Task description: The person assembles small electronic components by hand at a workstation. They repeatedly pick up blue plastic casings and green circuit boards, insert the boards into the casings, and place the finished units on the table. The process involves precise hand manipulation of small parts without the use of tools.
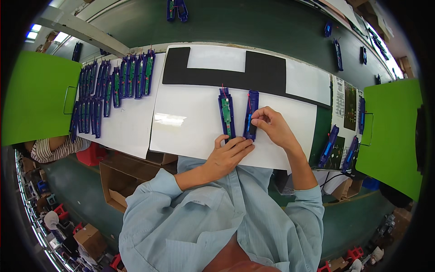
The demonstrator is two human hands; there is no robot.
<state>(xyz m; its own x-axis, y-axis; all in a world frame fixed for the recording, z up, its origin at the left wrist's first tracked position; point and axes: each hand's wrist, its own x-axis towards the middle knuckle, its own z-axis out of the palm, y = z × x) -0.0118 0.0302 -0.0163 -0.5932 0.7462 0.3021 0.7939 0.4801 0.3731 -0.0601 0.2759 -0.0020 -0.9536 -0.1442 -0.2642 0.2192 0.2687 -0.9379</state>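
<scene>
Two long dark-blue plastic housing halves lie side by side on the white work surface in front of me. The left housing half (226, 113) holds a green circuit board and has a red wire at its far end. In the right housing half (253, 97) are a red wire, a bright blue part and a black piece. My left hand (226, 156) grips the near ends of both halves, its thumb by the left one and its fingertips on the right one. Over the right half, my right hand (272, 126) pinches thumb and forefinger together; what is between them is hidden.
Rows of blue housings with green boards (131, 75) lie to my left. A black mat (217, 76) crosses the far side of the surface. Green panels (54, 97) stand at both sides. More housings (328, 146) lie right; others sit on the green belt (272, 31) beyond.
</scene>
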